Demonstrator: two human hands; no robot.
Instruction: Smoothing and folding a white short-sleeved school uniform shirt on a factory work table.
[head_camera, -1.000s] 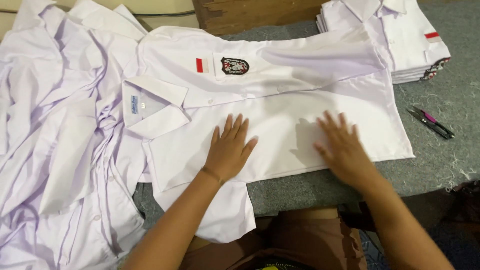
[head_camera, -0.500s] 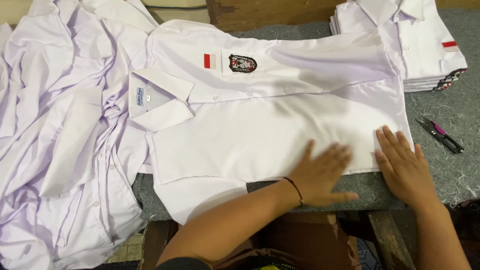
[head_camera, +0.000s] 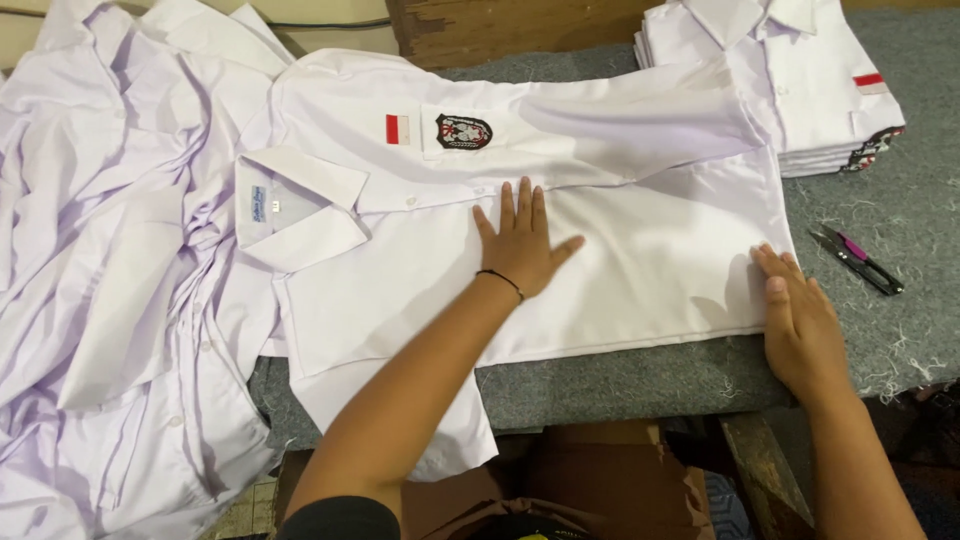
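White cotton-like cloth fills most of the view. One white shirt (head_camera: 620, 250) lies spread flat on a grey felt-covered table (head_camera: 900, 200), its collar (head_camera: 300, 205) toward the left of the frame and its hem toward the right, so that its long axis runs left to right across the table. On its chest sit two marks: one small red-and-white patch (head_camera: 398, 128) and one dark shield-shaped badge (head_camera: 463, 131). One short sleeve hangs over the near table edge.

Two hands rest on the shirt. Left hand (head_camera: 520, 240): open, fingers spread, palm pressed flat on the middle of the shirt front, just below the button line; a thin dark band circles the wrist. Right hand (head_camera: 800, 320): open and flat, fingers together, lying on the hem corner at the shirt's right end. Neither hand pinches anything.

One loose heap of white shirts (head_camera: 110, 280) lies at the left, touching the collar end. One neat stack of folded shirts (head_camera: 800, 80) stands at the upper right. One thread snipper (head_camera: 858, 260) with a pink handle lies on the felt, near the right hand.
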